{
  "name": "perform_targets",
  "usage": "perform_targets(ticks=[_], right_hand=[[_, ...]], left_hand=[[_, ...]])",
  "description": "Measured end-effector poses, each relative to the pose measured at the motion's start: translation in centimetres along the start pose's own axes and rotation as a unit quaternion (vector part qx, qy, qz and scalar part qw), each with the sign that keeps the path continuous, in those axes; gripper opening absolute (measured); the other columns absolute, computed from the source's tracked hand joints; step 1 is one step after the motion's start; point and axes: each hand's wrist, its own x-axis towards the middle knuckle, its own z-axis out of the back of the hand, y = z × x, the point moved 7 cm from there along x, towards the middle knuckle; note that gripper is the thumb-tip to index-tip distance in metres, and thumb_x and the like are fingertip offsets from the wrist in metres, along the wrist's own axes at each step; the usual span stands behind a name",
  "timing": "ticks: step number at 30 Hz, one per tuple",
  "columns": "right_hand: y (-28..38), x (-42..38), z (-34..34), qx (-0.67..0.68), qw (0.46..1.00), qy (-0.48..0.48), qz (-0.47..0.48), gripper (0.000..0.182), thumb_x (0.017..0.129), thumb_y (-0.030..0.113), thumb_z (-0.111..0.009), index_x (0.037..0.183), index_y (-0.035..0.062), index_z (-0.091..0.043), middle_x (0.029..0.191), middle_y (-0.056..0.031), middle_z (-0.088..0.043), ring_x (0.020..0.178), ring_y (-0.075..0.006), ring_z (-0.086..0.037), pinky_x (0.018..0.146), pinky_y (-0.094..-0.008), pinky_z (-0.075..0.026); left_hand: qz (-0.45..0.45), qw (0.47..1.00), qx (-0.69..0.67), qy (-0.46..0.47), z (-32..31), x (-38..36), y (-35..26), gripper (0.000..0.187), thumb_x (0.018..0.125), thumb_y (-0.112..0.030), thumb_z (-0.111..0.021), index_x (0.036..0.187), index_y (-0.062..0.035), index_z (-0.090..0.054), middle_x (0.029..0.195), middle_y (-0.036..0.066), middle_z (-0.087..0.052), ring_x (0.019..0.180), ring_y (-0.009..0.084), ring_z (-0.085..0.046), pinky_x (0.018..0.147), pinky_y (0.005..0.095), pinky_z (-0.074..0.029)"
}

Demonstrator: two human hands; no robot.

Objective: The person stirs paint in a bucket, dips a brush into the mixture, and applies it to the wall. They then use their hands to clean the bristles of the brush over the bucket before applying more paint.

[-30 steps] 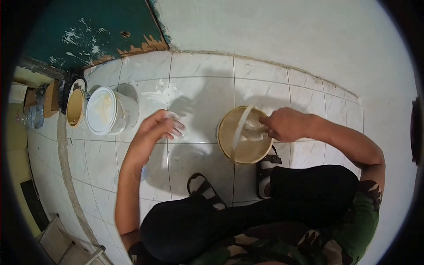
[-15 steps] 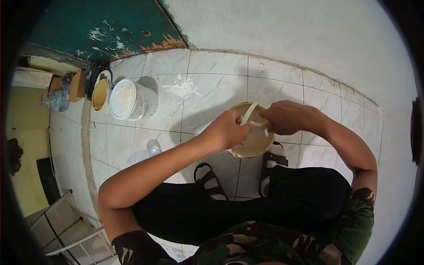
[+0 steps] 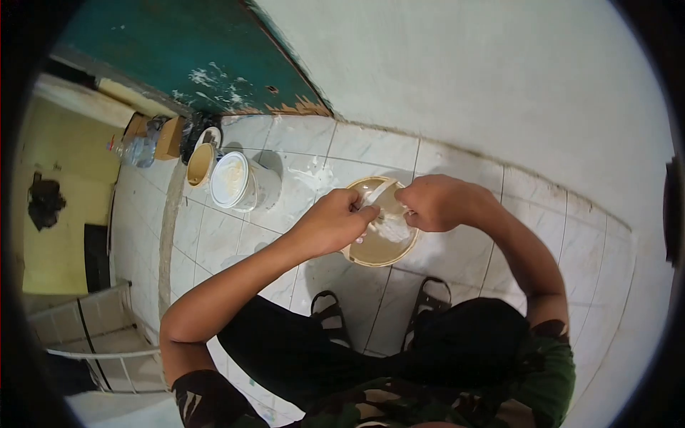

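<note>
A beige bucket point(image 3: 367, 258) stands on the tiled floor in front of my feet, seen from above. Over its mouth, my left hand point(image 3: 334, 225) is closed around a pale flat strip point(image 3: 379, 191), which slants up toward the far rim. My right hand point(image 3: 439, 205) is pinched close to the strip, above the bucket's right side; I cannot tell what its fingers hold. Between and below the hands shows a white, paste-like mass point(image 3: 392, 228), overlapping the inside of the bucket.
A white lidded bucket point(image 3: 260, 189) and a smaller tan-lined bucket point(image 3: 200, 165) stand to the left. White splatter marks the floor point(image 3: 314, 173) and the green door point(image 3: 214, 82). A metal rack point(image 3: 107, 353) is at lower left; a pale wall point(image 3: 457, 85) runs along the right.
The view has shifted and turned. The bucket and both hands appear farther left in it. White paste-like material now shows between the hands, and the strip remains in my left hand.
</note>
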Motion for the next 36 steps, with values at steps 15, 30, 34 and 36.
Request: perform_targets(ticks=[15, 30, 34, 36], right_hand=[[-4.4, 5.0, 1.9, 0.149, 0.986, -0.072, 0.012, 0.021, 0.089, 0.019, -0.058, 0.089, -0.0021, -0.055, 0.071, -0.0182, -0.057, 0.066, -0.0296, -0.055, 0.064, -0.0405, -0.044], [-3.5, 6.4, -0.5, 0.249, 0.952, -0.098, -0.152, 0.025, 0.098, 0.026, -0.053, 0.095, 0.0011, -0.057, 0.074, -0.0083, -0.061, 0.068, -0.0166, -0.056, 0.062, -0.0333, -0.047], [-1.5, 7.4, -1.2, 0.248, 0.946, -0.099, -0.182, 0.026, 0.099, 0.027, -0.053, 0.096, 0.0007, -0.056, 0.075, -0.0070, -0.060, 0.067, -0.0156, -0.056, 0.061, -0.0322, -0.047], [-0.7, 7.8, -1.0, 0.274, 0.937, -0.105, -0.189, 0.026, 0.099, 0.026, -0.053, 0.097, -0.0001, -0.055, 0.075, -0.0065, -0.059, 0.067, -0.0152, -0.055, 0.060, -0.0318, -0.047]], left_hand=[[0.057, 0.976, -0.178, -0.109, 6.0, 6.0, 7.4, 0.051, 0.102, -0.039, -0.041, 0.092, 0.0065, -0.062, 0.079, 0.012, -0.065, 0.069, 0.0197, -0.063, 0.070, 0.0344, -0.051], [-0.042, 0.994, 0.039, -0.094, 14.3, 10.6, 9.3, 0.058, 0.097, -0.043, -0.047, 0.083, 0.0096, -0.065, 0.070, 0.017, -0.066, 0.064, 0.0273, -0.065, 0.067, 0.0383, -0.053], [-0.110, 0.971, 0.201, -0.073, 15.8, 11.8, 8.3, 0.054, 0.092, -0.042, -0.053, 0.085, 0.0094, -0.068, 0.079, 0.024, -0.069, 0.073, 0.0351, -0.069, 0.075, 0.0418, -0.054], [-0.142, 0.958, 0.224, -0.109, 16.7, 13.2, 9.0, 0.048, 0.089, -0.039, -0.055, 0.088, 0.0066, -0.070, 0.083, 0.028, -0.068, 0.078, 0.0370, -0.069, 0.078, 0.0420, -0.054]])
